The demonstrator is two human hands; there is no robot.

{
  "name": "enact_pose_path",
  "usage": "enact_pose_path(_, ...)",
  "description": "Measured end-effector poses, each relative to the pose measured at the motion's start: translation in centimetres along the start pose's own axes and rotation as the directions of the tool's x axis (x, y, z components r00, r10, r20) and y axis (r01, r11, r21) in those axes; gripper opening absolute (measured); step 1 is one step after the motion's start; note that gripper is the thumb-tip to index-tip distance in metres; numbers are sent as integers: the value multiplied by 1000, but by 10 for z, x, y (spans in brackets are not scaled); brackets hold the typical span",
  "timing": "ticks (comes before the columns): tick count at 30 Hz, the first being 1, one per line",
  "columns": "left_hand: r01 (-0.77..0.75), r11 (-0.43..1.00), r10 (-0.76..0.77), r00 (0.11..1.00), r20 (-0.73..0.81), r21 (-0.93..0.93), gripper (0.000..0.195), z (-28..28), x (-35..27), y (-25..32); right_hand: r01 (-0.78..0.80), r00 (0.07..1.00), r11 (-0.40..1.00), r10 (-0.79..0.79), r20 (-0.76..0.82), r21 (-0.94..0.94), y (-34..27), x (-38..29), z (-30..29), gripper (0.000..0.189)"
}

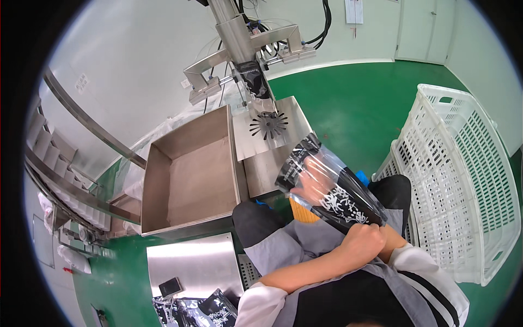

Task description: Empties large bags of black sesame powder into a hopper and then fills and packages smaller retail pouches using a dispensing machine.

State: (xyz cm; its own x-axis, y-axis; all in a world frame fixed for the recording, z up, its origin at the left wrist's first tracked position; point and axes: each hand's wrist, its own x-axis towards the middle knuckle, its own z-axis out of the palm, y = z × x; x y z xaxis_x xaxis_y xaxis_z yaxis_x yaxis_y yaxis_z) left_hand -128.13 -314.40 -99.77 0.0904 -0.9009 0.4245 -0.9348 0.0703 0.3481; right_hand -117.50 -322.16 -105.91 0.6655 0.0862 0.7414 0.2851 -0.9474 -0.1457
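A black and clear plastic packaging bag point(347, 200) with white lettering is stretched over my right hand point(314, 182). That hand shows through the bag's clear band with its thumb apart from the fingers; the wrist is hidden behind the black part. My left hand point(364, 241) is closed on the bag's lower edge, close to my right forearm. Beyond the hands, a similar bag point(254, 81) hangs on the metal filling spout point(239, 36) between two clamp arms. Below it is a steel plate point(245, 143) with a star-shaped slotted drain.
A deep steel tray point(196, 184) stands left of the spout. White perforated plastic crates point(457, 175) are stacked at my right. On a steel stand point(196, 261) at lower left lie a small black device point(170, 287) and several flat bags point(196, 310). My knees flank a yellow object point(302, 210).
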Motion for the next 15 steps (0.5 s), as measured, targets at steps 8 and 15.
enact_pose_path(8,390,920,-334,724,-603,-41,34,-83,7,-78,96,985,985,-114,-128,-143,49,-21,1,107)
enact_pose_path(15,405,641,-748,519,-413,-652,33,-77,-10,-175,-205,967,821,86,240,532,14,14,-91,75)
